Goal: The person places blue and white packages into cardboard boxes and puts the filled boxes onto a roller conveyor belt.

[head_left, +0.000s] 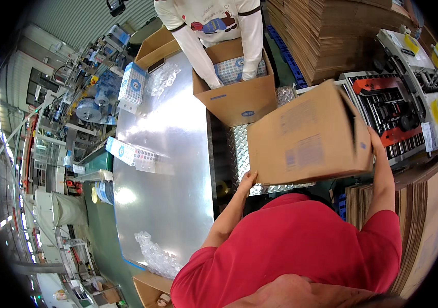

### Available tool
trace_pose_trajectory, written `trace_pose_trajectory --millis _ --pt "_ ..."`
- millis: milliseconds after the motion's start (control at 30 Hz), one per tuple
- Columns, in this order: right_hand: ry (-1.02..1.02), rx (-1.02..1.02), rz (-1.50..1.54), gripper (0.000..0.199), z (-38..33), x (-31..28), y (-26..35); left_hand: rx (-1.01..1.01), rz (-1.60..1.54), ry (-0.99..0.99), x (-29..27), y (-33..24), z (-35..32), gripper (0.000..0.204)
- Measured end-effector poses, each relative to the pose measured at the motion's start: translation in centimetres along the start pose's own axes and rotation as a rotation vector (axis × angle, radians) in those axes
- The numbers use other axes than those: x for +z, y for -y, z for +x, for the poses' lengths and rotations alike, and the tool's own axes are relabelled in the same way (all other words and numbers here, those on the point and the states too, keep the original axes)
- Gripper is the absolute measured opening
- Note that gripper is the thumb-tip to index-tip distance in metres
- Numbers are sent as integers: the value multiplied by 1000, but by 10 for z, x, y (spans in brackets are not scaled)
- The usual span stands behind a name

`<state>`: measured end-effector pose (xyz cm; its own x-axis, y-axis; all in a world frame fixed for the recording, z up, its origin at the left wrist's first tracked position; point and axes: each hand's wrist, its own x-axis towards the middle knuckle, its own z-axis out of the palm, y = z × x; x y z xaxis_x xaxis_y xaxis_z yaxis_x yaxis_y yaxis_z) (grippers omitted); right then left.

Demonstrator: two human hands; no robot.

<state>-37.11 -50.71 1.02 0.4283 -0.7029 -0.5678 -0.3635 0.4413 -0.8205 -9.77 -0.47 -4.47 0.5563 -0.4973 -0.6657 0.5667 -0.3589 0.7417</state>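
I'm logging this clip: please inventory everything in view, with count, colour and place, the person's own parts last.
Held carton: one, brown, between both hands
Open carton: one, brown, before the co-worker
Packs: at least three, blue and white, two at the table's left side, others in the open carton
Table: one, silver, left of centre
Clear plastic: two heaps, colourless, table's far and near ends
Cardboard stacks: at least two, brown, upper and lower right
Tools: many, dark and orange-red, right
Machinery: uncountable, mixed colours, left
Co-worker: one, white top, far side
Left hand: one, bare, carton's lower left corner
Right hand: one, bare, carton's right side
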Motion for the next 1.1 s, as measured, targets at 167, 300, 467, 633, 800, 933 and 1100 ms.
trace_pose_trajectory --millis 167,300,467,633,800,933,1100 --pt "399 -380 195 60 20 -28 -83 595 -186 277 55 -150 -115 37" --pt "568 75 251 62 -25 47 -61 771 878 106 126 -199 -165 62" --pt "557 -383 -68 82 -101 164 3 733 1448 220 219 -132 -116 84" --pt "444 -649 -705 79 -127 195 50 950 1605 -97 167 -177 -103 53" --pt "619 -663 -613 71 -115 129 89 703 1739 -639 45 -196 -104 44" --pt "342 -524 -884 65 -107 129 60 929 1953 -177 -13 -156 -53 52" --pt "419 -599 -693 61 -87 123 57 85 1534 -131 5 -150 -42 87"
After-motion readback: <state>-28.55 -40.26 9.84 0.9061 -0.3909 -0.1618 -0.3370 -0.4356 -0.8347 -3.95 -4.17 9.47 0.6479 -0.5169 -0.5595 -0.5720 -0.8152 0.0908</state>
